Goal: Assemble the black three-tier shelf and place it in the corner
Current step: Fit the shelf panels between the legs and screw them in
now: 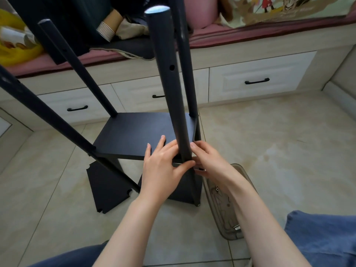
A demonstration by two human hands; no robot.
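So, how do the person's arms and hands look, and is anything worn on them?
Both forearms are bare: no sleeves reach into view. The left hand and right hand wear no gloves, and no rings, watch or bracelet show. Fingernails look short and unpainted.

The shelf [146, 135] stands on the floor [279, 151], near the drawers [256, 81] behind it. A loose board [107, 187] lies at its near left, a tray [223, 205] at its near right.
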